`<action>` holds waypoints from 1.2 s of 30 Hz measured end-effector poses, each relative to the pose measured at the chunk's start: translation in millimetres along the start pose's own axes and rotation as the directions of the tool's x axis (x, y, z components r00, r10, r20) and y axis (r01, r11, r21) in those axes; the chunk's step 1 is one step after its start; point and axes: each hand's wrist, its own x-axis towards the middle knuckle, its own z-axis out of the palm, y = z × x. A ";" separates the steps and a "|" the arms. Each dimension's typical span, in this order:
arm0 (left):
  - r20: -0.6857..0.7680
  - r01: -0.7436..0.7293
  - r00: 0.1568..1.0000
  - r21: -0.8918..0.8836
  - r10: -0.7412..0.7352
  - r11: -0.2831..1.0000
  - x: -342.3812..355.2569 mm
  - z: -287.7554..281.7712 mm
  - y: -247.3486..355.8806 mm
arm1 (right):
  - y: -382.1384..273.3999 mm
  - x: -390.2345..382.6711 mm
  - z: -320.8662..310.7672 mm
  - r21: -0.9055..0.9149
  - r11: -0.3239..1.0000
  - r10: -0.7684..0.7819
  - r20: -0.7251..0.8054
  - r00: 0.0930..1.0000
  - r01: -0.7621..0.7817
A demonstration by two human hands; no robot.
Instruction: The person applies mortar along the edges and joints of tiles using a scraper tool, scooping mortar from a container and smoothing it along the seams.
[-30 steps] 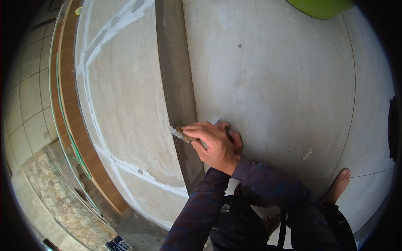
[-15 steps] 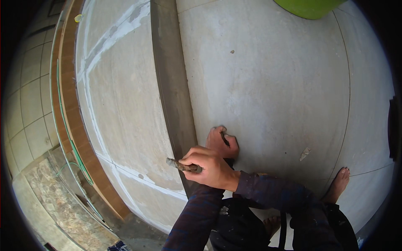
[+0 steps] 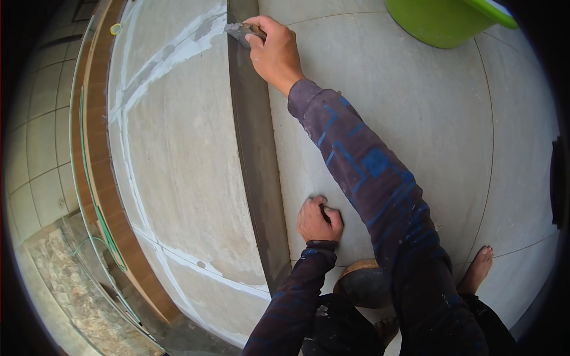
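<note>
My right hand stretches far forward, its fingers closed around a small putty knife with a worn, dirty handle and a grey-smeared blade. The blade is at the edge of a raised tiled step, where a pale smeared joint meets the edge. Closer to me, my left hand is closed and resting on the floor tile, right of the step's dark side face. Something dark shows between its thumb and fingers, too hidden to name. Below my right forearm is a round bowl, partly covered by the sleeve.
A green tub stands on the large grey floor tiles at the far right. White-filled joints cross the step. Beyond its left edge run a brown wooden strip and a green hose. My bare foot is at right.
My right hand has moved far forward along the step's edge with the putty knife, uncovering my left hand. My left hand has stayed low on the floor, and the bowl has come into sight.
</note>
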 end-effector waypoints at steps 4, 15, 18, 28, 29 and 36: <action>-0.006 -0.013 1.000 -0.006 0.013 1.000 2.9 -0.3 -2.0 | -15.9 -61.8 -18.9 -0.031 0.998 -0.041 0.131 0.990 0.046; 0.027 0.004 1.000 -0.014 -0.003 1.000 0.3 6.2 -2.1 | 11.9 38.0 0.7 0.003 0.996 0.094 -0.030 0.995 -0.094; 0.006 0.000 1.000 -0.023 0.000 1.000 3.6 2.3 0.9 | 18.1 51.7 23.2 -0.044 0.996 0.070 -0.039 0.997 -0.072; 0.025 -0.004 1.000 -0.003 0.004 1.000 10.0 -2.7 0.8 | 42.8 45.2 7.7 0.021 1.000 -0.016 0.106 0.994 0.014; 0.016 -0.014 1.000 -0.017 0.014 1.000 9.7 -0.5 1.6 | 43.7 57.9 13.3 0.006 1.000 -0.028 0.009 1.000 0.028; 0.016 -0.017 1.000 0.014 0.017 1.000 12.8 -3.5 -3.1 | 67.6 24.4 0.7 0.052 0.999 0.004 0.150 0.989 -0.011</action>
